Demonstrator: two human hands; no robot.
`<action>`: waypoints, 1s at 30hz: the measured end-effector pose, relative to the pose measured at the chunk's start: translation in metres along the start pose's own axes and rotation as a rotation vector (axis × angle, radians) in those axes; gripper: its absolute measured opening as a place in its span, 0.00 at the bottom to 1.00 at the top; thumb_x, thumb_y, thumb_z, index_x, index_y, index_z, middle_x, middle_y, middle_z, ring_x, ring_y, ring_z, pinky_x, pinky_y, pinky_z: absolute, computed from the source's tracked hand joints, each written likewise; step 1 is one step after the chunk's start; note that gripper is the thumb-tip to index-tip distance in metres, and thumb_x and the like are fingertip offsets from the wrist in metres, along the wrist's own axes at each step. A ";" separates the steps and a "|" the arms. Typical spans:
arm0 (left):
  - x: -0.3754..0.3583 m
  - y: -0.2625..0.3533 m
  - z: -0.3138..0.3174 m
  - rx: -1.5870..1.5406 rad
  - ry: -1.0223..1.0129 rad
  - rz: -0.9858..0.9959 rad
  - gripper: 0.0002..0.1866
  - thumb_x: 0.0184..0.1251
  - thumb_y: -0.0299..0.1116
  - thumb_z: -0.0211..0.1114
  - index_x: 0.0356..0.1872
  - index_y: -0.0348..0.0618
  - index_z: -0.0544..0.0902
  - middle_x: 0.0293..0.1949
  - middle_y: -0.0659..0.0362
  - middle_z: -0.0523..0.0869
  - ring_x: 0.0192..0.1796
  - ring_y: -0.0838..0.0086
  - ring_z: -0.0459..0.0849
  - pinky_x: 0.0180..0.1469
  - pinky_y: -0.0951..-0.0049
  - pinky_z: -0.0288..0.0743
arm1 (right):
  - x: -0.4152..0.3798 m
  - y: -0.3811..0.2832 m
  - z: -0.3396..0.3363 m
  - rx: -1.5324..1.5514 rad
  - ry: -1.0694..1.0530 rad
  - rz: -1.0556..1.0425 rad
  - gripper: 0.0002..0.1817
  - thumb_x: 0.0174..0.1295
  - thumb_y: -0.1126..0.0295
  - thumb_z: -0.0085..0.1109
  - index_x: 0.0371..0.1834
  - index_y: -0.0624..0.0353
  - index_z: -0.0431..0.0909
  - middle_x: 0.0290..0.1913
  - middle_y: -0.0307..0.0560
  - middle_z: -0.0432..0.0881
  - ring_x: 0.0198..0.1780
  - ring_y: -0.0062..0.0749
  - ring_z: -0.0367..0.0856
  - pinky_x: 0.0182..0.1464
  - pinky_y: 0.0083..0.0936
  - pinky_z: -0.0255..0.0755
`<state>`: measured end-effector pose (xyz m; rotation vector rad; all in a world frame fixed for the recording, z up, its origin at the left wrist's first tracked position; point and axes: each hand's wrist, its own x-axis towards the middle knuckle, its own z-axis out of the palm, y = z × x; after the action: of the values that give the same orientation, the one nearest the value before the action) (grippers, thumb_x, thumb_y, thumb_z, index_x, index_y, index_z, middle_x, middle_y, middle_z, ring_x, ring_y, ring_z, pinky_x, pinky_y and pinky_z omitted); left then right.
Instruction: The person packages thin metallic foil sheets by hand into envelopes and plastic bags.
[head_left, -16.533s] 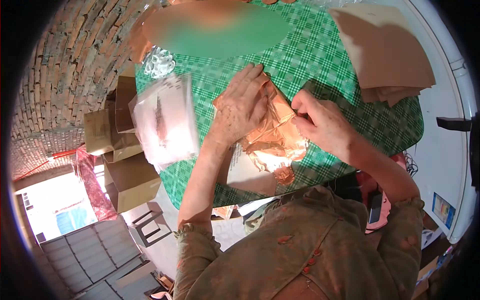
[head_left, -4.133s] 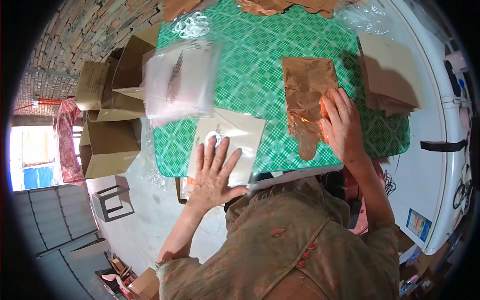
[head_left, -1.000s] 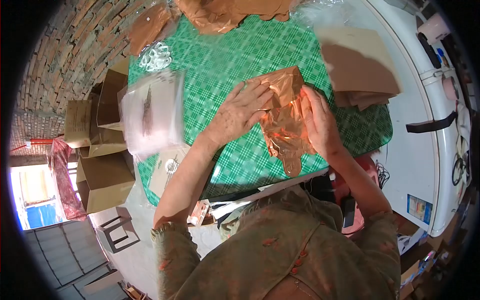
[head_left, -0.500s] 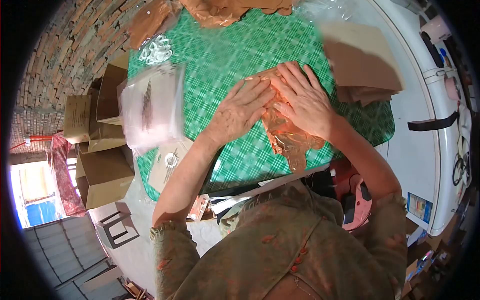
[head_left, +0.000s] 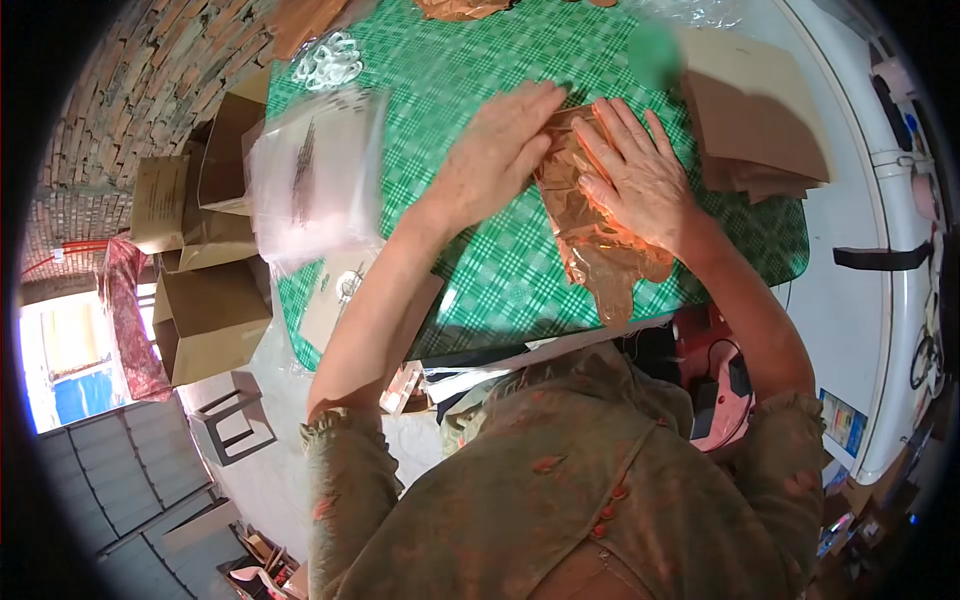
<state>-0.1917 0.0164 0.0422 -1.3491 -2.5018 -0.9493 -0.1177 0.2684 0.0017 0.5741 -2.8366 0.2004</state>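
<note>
Your largest surroundings are the table (head_left: 490,285) with its green checked cover, and the open cardboard boxes (head_left: 215,310) beside its left side. On the table's right side you have the stack of tan sheets (head_left: 755,110), well apart from your right hand (head_left: 640,180); on the left lie the clear plastic sleeves (head_left: 312,180). Just nearer you is the pale card (head_left: 322,305) with a white loop on it, partly hidden because your left forearm (head_left: 375,300) crosses over it. The crinkled copper-coloured film (head_left: 580,220) lies right of the table's middle, its narrow, rounded end pointing toward you near the edge. Your right hand is open and flat on it, fingers slightly spread, covering much of its right side. Your left hand (head_left: 500,145) is open too, fingers together at the film's upper left edge; you can't tell whether they touch it. Smallest are the white rings (head_left: 328,62), bunched beyond the sleeves.
</note>
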 end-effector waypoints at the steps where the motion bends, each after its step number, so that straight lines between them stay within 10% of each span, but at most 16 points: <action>1: 0.007 -0.001 0.003 0.067 0.047 0.006 0.28 0.89 0.39 0.56 0.83 0.45 0.71 0.82 0.46 0.72 0.85 0.49 0.67 0.87 0.50 0.58 | 0.000 0.000 -0.001 -0.002 -0.001 -0.001 0.36 0.81 0.45 0.54 0.87 0.49 0.66 0.90 0.53 0.57 0.91 0.48 0.50 0.90 0.54 0.40; 20: 0.024 0.014 0.076 0.331 -0.018 -0.114 0.36 0.89 0.53 0.49 0.86 0.40 0.65 0.87 0.49 0.64 0.90 0.56 0.57 0.90 0.50 0.47 | -0.007 0.009 -0.011 0.044 0.078 0.000 0.38 0.75 0.54 0.62 0.81 0.67 0.69 0.85 0.59 0.65 0.88 0.50 0.57 0.90 0.54 0.43; 30: 0.027 0.016 0.076 0.453 -0.090 -0.132 0.36 0.89 0.53 0.44 0.86 0.40 0.65 0.88 0.52 0.64 0.90 0.60 0.56 0.91 0.51 0.43 | 0.018 0.011 -0.018 0.053 0.259 -0.010 0.27 0.68 0.61 0.66 0.63 0.71 0.79 0.67 0.59 0.79 0.72 0.54 0.73 0.76 0.48 0.68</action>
<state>-0.1829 0.0863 0.0004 -1.1134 -2.6755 -0.3074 -0.1348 0.2754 0.0230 0.5307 -2.5840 0.3246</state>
